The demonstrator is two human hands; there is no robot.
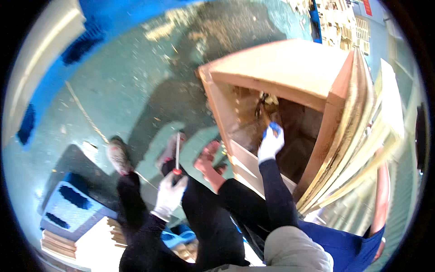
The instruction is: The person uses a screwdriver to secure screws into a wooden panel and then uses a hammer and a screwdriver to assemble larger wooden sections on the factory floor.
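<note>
My left hand, in a white glove, is closed round the red handle of a screwdriver, its metal shaft pointing up. My right hand, in a white glove with blue fingertips, reaches over the open side of a reddish-brown wooden cabinet. Its fingers are bent together. A brownish stick-like shape runs from them into the cabinet, too blurred to name. Near its far end, inside, is a small yellowish and dark cluster. Shadow hides much of the interior.
Wooden panels stand along the cabinet's right side. A co-worker's bare foot is beside its left edge; their navy shirt shows at lower right. A blue stool-like piece and stacked wood strips lie lower left. Debris marks the green floor.
</note>
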